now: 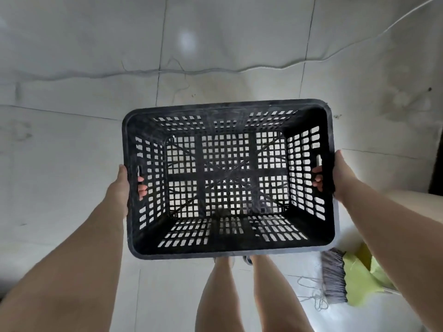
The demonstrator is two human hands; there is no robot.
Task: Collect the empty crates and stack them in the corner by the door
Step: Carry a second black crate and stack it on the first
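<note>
An empty black plastic crate (226, 245) with lattice walls and floor hangs in the air in front of me, its open top facing the camera. My left hand (123, 185) grips its left handle slot, fingertips showing inside the wall. My right hand (340, 173) grips the right handle slot the same way. The pale tiled floor shows through the crate's holes. My legs are visible below the crate.
Pale marble-like floor tiles (72, 164) spread out ahead and to the left. At the lower right lie a grey fringed cloth (333, 276) and yellow-green fabric (362, 279) with loose thread. A dark object (437, 173) stands at the right edge. A thin white cord (359, 44) crosses the upper right.
</note>
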